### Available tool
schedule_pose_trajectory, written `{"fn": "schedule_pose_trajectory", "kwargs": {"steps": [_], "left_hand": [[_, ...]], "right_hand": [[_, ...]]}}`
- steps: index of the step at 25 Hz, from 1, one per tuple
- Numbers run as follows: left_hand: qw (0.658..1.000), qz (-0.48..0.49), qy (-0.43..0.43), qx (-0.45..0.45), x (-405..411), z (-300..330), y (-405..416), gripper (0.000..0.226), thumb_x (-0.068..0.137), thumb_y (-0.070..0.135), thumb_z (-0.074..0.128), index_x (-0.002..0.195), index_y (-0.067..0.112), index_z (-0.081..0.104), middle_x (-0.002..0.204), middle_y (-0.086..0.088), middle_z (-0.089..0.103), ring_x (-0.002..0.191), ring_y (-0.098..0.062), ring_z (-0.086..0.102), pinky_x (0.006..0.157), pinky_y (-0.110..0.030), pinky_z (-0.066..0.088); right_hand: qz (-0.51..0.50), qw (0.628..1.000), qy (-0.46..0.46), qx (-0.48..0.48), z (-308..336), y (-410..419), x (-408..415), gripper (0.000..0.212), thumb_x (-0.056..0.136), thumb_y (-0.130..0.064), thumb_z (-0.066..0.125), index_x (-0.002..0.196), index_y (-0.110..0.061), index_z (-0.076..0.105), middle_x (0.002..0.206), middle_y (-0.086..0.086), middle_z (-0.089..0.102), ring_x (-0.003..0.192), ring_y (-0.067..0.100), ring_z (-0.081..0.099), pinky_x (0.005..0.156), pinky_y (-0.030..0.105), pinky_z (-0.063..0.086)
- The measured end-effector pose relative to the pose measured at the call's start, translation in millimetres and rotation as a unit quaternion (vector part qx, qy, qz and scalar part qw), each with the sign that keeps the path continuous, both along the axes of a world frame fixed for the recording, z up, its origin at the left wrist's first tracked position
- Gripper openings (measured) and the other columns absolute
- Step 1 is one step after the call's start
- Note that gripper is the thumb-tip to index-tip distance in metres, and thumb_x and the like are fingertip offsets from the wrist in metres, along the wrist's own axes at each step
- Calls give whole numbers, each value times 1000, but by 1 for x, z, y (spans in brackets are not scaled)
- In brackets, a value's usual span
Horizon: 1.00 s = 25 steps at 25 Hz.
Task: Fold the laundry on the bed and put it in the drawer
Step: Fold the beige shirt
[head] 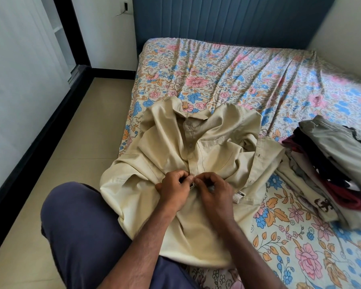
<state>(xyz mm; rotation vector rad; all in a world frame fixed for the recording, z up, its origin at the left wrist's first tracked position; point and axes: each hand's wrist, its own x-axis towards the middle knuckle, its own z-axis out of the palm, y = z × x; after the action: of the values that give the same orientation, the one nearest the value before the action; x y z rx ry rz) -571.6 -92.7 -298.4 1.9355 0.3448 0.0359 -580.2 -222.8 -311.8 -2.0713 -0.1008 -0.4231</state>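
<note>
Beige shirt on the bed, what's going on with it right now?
A person sits at the bed's edge with the beige shirt spread face up on the floral sheet. The left hand and right hand both pinch the shirt's front placket, apparently fastening a button; the upper buttons look done. The shirt isn't folded yet. A pile of clothes sits to the right on the bed. No drawer is in view.

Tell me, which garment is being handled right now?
The beige shirt, spread out; both hands pinch its placket. The others sit stacked in the pile, untouched.
</note>
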Motion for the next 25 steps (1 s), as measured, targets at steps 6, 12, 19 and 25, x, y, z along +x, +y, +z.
{"fn": "schedule_pose_trajectory", "kwargs": {"steps": [6, 12, 19, 25], "left_hand": [[991, -21, -43, 128, -5, 1, -3, 7, 93, 28, 66, 91, 24, 62, 81, 7, 70, 90, -19, 67, 90, -39, 32], [919, -114, -99, 363, -11, 12, 31, 14, 96, 42, 57, 104, 34, 66, 109, 17, 65, 115, -10, 49, 82, -38, 17], [873, -252, -67, 411, 0, 46, 95, 28, 82, 57, 65, 105, 43, 71, 104, 18, 62, 114, -6, 49, 91, -36, 21], [960, -233, -56, 142, 52, 120, 132, 19, 85, 21, 81, 100, 28, 74, 82, 13, 68, 73, 9, 62, 74, -20, 50]], "right_hand": [[144, 968, 176, 103, 18, -16, 18, 1, 89, -13, 72, 88, -14, 73, 74, -3, 72, 69, 8, 63, 72, 34, 49], [121, 940, 109, -300, 35, -47, 10, 40, 70, -50, 79, 105, -37, 65, 103, -23, 63, 101, 6, 63, 92, 44, 45], [153, 957, 69, -237, 75, -96, 30, 5, 86, -27, 81, 88, -24, 78, 94, -13, 66, 76, 0, 63, 69, 24, 52], [300, 888, 223, -267, 192, -101, 100, 9, 90, -19, 78, 81, -17, 78, 69, -7, 71, 64, 4, 62, 61, 17, 47]]}}
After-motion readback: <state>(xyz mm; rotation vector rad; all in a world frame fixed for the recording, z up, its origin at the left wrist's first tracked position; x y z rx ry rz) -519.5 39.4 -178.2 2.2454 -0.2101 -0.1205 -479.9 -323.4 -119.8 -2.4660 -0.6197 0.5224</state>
